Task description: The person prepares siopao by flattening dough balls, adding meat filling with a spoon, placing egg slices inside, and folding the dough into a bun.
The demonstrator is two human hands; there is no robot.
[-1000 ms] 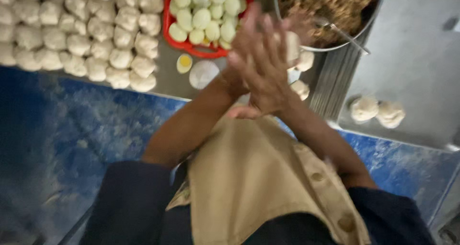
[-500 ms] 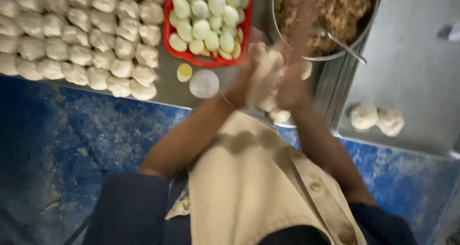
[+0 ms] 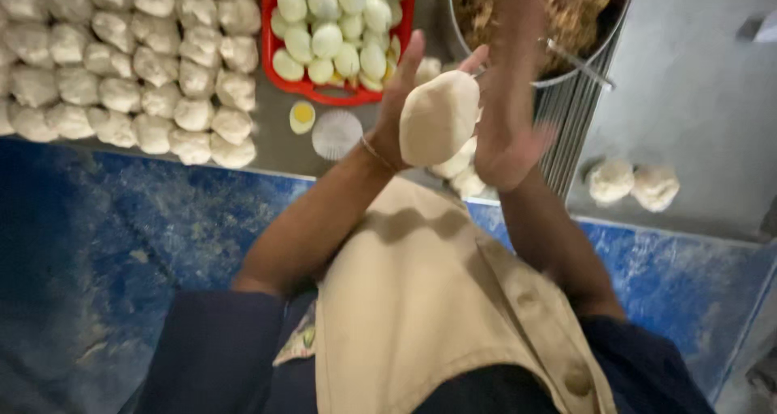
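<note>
1. Left hand raised over the table, palm up, fingers spread and cupped under a flattened dough disc.
2. Dough disc pale and oval, resting on the left palm, held in the air in front of the metal bowl.
3. Right hand blurred, flat and upright, fingers stretched out, just beside the disc's right edge; cannot tell whether touching it. No closed grip on either side.
4. Metal bowl filled with brown minced filling, a spoon handle sticking out over the rim.
5. Red tray to the left of the bowl, heaped with peeled boiled eggs.
6. Rows of dough balls on the far left of the table.
7. Half egg and white paper cup liner lying below the tray.
8. Two more dough lumps apart at the right.
</note>
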